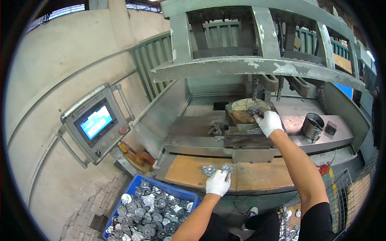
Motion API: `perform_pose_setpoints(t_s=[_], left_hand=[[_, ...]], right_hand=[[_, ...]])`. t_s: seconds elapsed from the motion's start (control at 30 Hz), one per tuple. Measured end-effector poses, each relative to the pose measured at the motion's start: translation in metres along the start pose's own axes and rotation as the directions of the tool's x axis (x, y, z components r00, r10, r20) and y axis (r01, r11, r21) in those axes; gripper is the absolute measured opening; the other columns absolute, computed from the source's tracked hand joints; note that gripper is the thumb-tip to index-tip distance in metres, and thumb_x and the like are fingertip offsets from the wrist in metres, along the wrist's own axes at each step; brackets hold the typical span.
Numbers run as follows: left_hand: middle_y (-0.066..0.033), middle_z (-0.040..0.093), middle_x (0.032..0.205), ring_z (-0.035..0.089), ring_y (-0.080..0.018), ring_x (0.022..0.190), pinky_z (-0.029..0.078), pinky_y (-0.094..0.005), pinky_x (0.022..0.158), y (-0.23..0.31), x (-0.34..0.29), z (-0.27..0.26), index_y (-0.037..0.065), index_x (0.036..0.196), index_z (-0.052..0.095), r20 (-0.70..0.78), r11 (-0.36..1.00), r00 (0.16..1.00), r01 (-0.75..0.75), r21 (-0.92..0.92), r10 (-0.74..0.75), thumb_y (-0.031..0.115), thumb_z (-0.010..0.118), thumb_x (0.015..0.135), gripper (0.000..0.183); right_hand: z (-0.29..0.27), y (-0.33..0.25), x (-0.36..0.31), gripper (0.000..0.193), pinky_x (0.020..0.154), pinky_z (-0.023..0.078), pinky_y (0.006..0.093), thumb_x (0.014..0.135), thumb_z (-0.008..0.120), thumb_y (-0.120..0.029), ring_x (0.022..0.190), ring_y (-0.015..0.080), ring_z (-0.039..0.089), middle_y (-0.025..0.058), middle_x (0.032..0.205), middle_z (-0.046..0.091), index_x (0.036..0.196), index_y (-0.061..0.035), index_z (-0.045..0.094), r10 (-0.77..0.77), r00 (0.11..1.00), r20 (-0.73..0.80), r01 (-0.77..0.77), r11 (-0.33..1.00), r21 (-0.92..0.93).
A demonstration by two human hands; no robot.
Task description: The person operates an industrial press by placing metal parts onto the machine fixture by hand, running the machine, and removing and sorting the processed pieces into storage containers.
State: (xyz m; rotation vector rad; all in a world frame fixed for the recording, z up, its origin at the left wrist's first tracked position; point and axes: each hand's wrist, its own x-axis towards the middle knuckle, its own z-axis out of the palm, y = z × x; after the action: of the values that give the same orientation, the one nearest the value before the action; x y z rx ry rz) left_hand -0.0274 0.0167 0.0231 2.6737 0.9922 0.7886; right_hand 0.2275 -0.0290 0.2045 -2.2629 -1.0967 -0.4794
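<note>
My left hand (218, 183), in a white glove, is closed on the near edge of a round metal casting (227, 167) on the tan board (185, 170). A second round casting (208, 170) lies just left of it. Farther off, my right hand (269, 123), also gloved, reaches over the fixture block (241, 141) under the machine head. Its fingers are closed around a small dark grey piece (253, 110), whose kind I cannot make out. That piece is at the right edge of a round yellowish plate (243, 105) on the block, below a vertical spindle (254, 87).
A blue bin (134, 181) heaped with castings stands at the lower left. Left of the machine is a control panel (95, 122). A grey rag (218, 128) lies left of the block; a metal cup (313, 127) and dark cube (331, 127) stand right. A wire basket (341, 193) is lower right.
</note>
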Motion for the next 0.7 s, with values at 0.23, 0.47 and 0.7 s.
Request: perform_pose_setpoints(t_s=[0.23,0.47,0.7], left_hand=[[-0.0101,0.064,0.087,0.066,-0.0333,0.080,0.054,-0.0462,0.070,0.001,-0.001,0.002,0.015,0.091,0.069,-0.019,1.000,1.000,0.003,-0.014,-0.003,0.033,0.061,0.089,0.020],[-0.0130,0.065,0.090,0.067,-0.0340,0.080,0.055,-0.0477,0.069,-0.004,-0.002,0.010,0.013,0.093,0.068,-0.057,0.999,0.998,-0.038,0.012,0.038,0.036,0.059,0.090,0.024],[-0.0134,0.065,0.093,0.066,-0.0340,0.083,0.054,-0.0434,0.072,0.008,0.004,-0.008,0.010,0.094,0.068,-0.288,0.961,0.948,-0.195,-0.197,0.134,0.027,0.066,0.089,0.017]], right_hand=[[-0.012,-0.006,0.011,0.028,0.081,0.052,0.0474,0.089,0.062,-0.032,0.090,0.0391,0.065,0.0198,0.096,0.069,0.100,-0.0074,0.071,-0.116,0.993,-0.003,0.116,0.992,0.046],[-0.104,0.043,-0.094,0.022,0.071,0.053,0.0314,0.086,0.069,-0.017,0.074,0.0218,0.069,0.0175,0.083,0.070,0.094,0.0031,0.069,-0.077,0.991,-0.111,0.124,0.838,0.532],[-0.151,0.197,-0.313,0.015,0.060,0.050,0.0302,0.075,0.069,-0.009,0.061,0.0153,0.062,0.0110,0.064,0.065,0.078,0.0051,0.069,0.331,0.937,0.109,-0.341,0.810,0.477]])
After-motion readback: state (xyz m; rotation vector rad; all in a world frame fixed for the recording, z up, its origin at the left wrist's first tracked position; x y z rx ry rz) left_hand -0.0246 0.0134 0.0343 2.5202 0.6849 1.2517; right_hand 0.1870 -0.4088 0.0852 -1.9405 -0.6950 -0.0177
